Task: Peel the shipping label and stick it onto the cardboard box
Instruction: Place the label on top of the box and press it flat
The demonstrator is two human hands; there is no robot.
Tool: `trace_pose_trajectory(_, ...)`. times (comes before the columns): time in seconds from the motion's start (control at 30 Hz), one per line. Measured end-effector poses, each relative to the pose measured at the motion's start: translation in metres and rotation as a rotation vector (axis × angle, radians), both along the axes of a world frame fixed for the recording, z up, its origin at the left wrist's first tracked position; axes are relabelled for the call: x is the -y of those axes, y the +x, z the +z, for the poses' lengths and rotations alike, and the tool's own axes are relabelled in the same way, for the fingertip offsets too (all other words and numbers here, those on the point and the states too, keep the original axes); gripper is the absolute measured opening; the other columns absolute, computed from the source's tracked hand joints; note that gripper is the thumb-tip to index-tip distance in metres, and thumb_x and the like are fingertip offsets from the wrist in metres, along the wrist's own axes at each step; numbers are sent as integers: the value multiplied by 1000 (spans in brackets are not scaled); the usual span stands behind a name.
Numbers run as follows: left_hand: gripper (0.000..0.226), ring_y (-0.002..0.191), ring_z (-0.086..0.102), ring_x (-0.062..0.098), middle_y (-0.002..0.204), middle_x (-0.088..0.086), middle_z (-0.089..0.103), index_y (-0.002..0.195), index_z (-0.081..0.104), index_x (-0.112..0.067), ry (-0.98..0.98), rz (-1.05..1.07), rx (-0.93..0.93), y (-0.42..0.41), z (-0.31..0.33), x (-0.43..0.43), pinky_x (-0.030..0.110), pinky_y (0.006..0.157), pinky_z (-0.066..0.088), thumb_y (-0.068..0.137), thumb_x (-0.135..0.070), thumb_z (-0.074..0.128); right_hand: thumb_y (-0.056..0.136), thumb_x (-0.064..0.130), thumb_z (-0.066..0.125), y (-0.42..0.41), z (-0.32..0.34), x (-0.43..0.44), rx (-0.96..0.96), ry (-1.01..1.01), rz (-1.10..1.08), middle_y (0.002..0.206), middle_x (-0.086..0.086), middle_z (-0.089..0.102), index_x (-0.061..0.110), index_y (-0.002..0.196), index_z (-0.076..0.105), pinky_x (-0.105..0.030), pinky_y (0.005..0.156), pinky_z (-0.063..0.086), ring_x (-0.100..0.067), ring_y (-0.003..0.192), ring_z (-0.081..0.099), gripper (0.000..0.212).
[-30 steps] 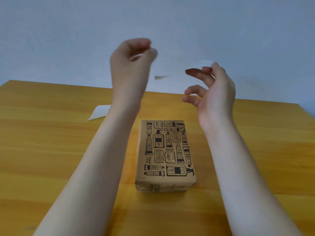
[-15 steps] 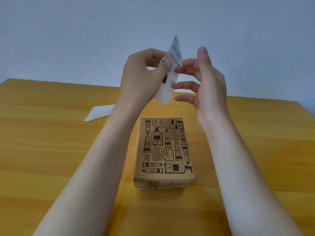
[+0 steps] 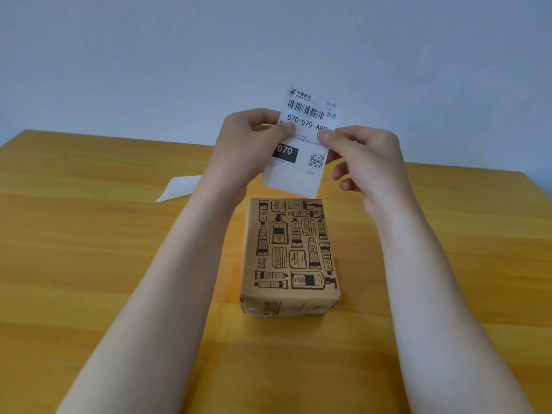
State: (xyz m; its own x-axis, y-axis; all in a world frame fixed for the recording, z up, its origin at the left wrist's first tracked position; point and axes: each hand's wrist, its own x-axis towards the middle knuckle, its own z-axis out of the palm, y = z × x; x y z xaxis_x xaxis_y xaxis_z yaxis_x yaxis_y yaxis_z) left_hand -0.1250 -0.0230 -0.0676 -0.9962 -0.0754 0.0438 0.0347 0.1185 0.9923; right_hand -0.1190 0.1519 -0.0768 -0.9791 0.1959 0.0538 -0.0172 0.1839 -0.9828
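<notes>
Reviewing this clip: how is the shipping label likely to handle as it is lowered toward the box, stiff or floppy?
Probably floppy: the shipping label is a thin sheet, pinched on both sides by the left hand and right hand, its lower end hanging free above the cardboard box. It looks very light, so that end may sway or curl. If already peeled, its back might cling to fingers.

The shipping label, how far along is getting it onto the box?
Peeling looks done: a white backing sheet lies on the table. In hand: left hand and right hand pinch the shipping label above the cardboard box. Left: sticking it on.
</notes>
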Motion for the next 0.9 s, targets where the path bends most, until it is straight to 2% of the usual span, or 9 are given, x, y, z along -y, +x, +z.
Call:
trace_pose_trajectory(0.1,7,68,80,15,94,-2,85,95,79,-20,-41,-2,53,8,4,9,32,70,68,99,-19,73,89,31,80,4,-1,2,42,-6,24,63,6,72,19,101,77,-22,40,37,-11,44,51,18)
trace_pose_trajectory(0.2,4,63,78,10,93,-4,83,99,79,-19,-102,-2,97,18,7,19,26,68,66,96,-22,77,87,28,82,10,3,3,84,9,62,64,5,73,16,109,76,-22,39,35,-11,43,51,26)
trace_pose_trajectory(0.3,6,79,82,18,92,-3,84,97,78,-22,-165,-8,141,29,6,24,33,80,68,92,-24,81,85,25,84,21,7,3,116,39,107,62,5,74,21,103,76,-22,39,33,-12,45,50,21)
trace_pose_trajectory(0.4,10,95,83,27,93,1,85,90,75,-26,-178,-29,163,42,7,26,41,90,67,90,-22,84,84,23,85,34,7,3,147,55,134,62,7,74,25,106,74,-23,41,34,-12,46,50,25)
trace_pose_trajectory(0.57,22,88,82,20,94,2,85,100,72,-23,-212,-40,215,57,0,30,38,87,67,86,-17,88,84,20,85,51,3,3,148,122,149,66,8,74,26,126,65,-22,40,33,-9,42,49,48)
trace_pose_trajectory(0.67,47,90,82,20,100,5,84,126,70,-13,-280,-45,254,62,-6,31,38,87,67,84,-20,90,83,19,86,59,0,4,165,208,168,79,4,77,26,136,57,-23,38,34,-10,45,50,61)
trace_pose_trajectory(0.73,56,89,82,20,101,6,84,133,67,-11,-314,-43,273,65,-10,32,40,88,66,83,-22,91,83,18,87,63,-3,5,184,246,190,83,0,78,26,139,53,-23,39,35,-11,46,50,66)
trace_pose_trajectory(0.8,57,82,82,17,99,5,84,133,67,-12,-341,-45,282,68,-14,32,39,87,66,83,-23,91,83,17,87,65,-6,6,198,261,208,89,-6,79,27,140,51,-24,39,36,-10,44,50,68)
trace_pose_trajectory(0.9,56,62,77,6,93,4,83,132,68,-13,-376,-48,284,71,-18,33,35,82,65,82,-21,92,82,15,87,66,-11,5,204,268,212,94,-12,78,26,140,51,-24,39,36,-9,42,49,69)
